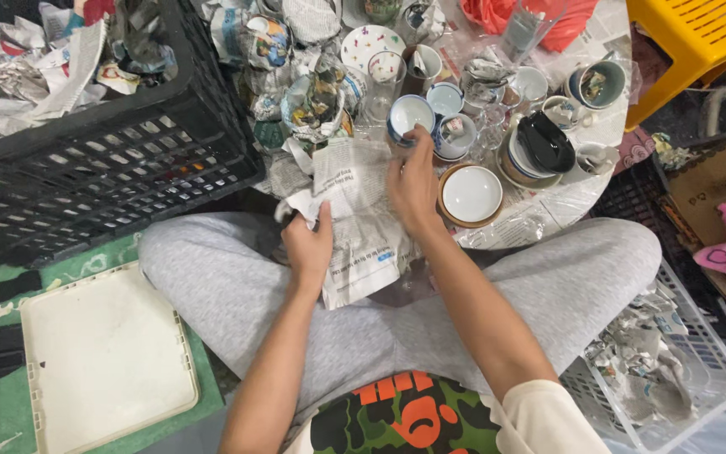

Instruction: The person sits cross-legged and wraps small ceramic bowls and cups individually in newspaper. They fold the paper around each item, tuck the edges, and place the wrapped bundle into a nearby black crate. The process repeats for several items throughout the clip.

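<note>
I sit cross-legged in grey trousers with a sheet of newspaper (361,227) spread over my lap. My left hand (308,244) pinches the sheet's left edge. My right hand (412,181) reaches forward over the sheet's far edge and grips a small blue-and-white cup (409,113) among the crockery. Beside that cup stand more small cups (447,99) and a white bowl with a brown rim (470,195).
A black plastic crate (102,160) full of crumpled newspaper stands at the left. A white square lid (107,357) lies on green matting. A white basket (674,370) with wrapped pieces sits at the right; a yellow stool (699,34) and cardboard box (724,185) beyond.
</note>
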